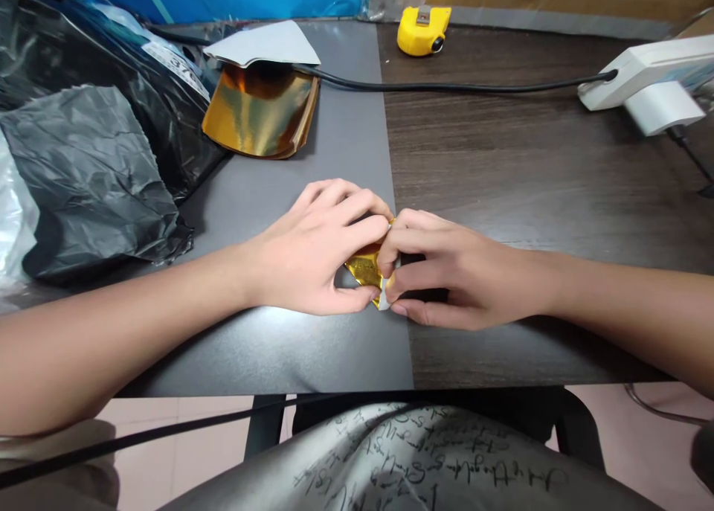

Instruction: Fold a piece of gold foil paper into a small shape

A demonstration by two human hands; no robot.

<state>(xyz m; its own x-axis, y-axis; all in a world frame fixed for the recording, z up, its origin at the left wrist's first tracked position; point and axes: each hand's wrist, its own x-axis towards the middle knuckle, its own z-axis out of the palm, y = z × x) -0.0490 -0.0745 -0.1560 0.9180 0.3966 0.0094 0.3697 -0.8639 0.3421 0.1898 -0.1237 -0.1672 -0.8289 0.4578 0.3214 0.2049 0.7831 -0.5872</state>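
Left arm: reaches in from the left side of the view, lying low and nearly level across the gray desk mat (pixel 268 347), wrist turned inward, forearm just above the mat.

Right arm: comes in from the right side over the dark wood table (pixel 529 161), angled slightly toward the middle.

Left hand (pixel 312 247): knuckles up, fingers curled forward, thumb tucked beneath, closed on the paper from its left.

Right hand (pixel 462 273): palm down, fingers pointing left, closed on the paper from its right.

Hands together: fingertips meet around the paper, clamping it between them.

Paper: a folded gold paper (pixel 365 269) with a white underside showing at one corner (pixel 384 300); most of it is hidden by the fingers. It sits just above the seam where mat meets table.

Front edge: the table's near edge runs just below both hands, with a short strip of surface between.

Farther up: a stack of gold paper (pixel 259 109) lies on the mat well apart from the hands, under a white sheet (pixel 262 42) and a black cable (pixel 446 85).

Left side: a black plastic bag (pixel 89 176) lies near the left hand.

Far side: a yellow tape measure (pixel 424 31) sits on the table, well apart from both hands.
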